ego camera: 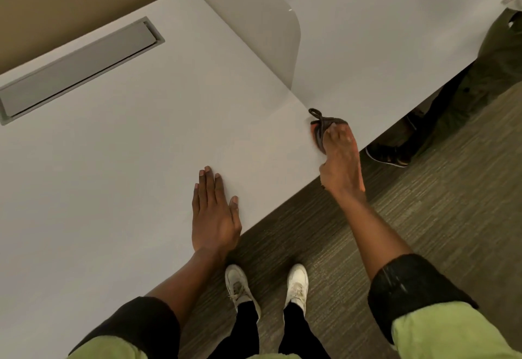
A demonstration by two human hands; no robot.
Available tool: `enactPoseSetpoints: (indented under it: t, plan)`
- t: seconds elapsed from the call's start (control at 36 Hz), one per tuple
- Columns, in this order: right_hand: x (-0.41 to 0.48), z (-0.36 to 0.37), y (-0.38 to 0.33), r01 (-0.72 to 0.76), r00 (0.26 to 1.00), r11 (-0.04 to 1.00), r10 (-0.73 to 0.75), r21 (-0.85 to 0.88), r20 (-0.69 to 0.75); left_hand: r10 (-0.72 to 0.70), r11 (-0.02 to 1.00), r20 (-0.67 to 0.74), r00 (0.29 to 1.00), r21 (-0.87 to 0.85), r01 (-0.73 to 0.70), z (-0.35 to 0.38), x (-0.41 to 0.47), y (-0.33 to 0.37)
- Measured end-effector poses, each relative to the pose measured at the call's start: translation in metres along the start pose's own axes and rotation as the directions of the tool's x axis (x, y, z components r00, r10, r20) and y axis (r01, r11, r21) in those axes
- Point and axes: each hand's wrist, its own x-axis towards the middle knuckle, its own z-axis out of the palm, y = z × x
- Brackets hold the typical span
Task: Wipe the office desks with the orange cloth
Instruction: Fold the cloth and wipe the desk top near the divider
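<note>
Looking down, left to right:
Cable hatch (76,69): long grey lid, closed flush, set into the desk near its far left edge, running parallel to that edge.
Near desk (141,161): pale grey top; its front edge runs diagonally from lower left up to the right.
Left hand (213,214): flat on the near desk, palm down, fingers straight and together, holding nothing; heel of the hand at the front edge.
Shoes (268,285): white pair on the dark carpet (423,203), just off the front edge.
Divider panel (262,28): grey, rounded top corner, standing upright on the seam between the two desks.
Cloth (320,130): orange showing under a dark grey outer side, bunched, a small loop sticking up; lies at the front edge where the seam meets it.
Right hand (340,155): fingers curled down, gripping the cloth and pressing it to the desktop.
Far desk (395,34): same pale top, right of the divider.
Second person: dark shoe (388,155) and dark trouser leg under the far desk's front edge.
</note>
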Motion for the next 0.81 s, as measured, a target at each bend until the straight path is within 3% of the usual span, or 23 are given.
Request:
enactPoseSetpoints:
  t: [0.14, 0.28, 0.5, 0.61, 0.72, 0.81]
  plan:
    - [-0.061, 0.019, -0.032, 0.144, 0.990, 0.989, -0.144, 0.013, -0.001, -0.007, 1.000, -0.004, 1.000, 0.003, 0.007, 0.002, 0.000, 0.000]
    - [-0.093, 0.030, -0.038, 0.276, 0.955, 0.960, -0.279, 0.050, 0.103, -0.012, 1.000, -0.005, 1.000, 0.020, 0.012, 0.002, 0.001, 0.000]
    - [0.025, 0.012, -0.017, 0.118, 0.991, 0.993, -0.116, -0.024, 0.059, -0.011, 0.999, -0.002, 1.000, 0.036, 0.011, 0.002, 0.000, 0.001]
    - [0.043, 0.021, -0.035, 0.157, 0.987, 0.987, -0.155, -0.027, 0.052, -0.010, 0.999, -0.011, 1.000, 0.032, 0.010, 0.003, 0.000, -0.001]
    - [0.013, 0.027, -0.044, 0.311, 0.944, 0.949, -0.315, 0.052, 0.096, -0.006, 0.999, -0.024, 1.000, 0.032, 0.007, 0.005, 0.001, -0.002]
    - [-0.033, 0.030, -0.043, 0.487, 0.854, 0.867, -0.499, 0.108, 0.150, -0.009, 0.999, -0.033, 0.999, 0.032, 0.010, 0.006, 0.001, -0.003]
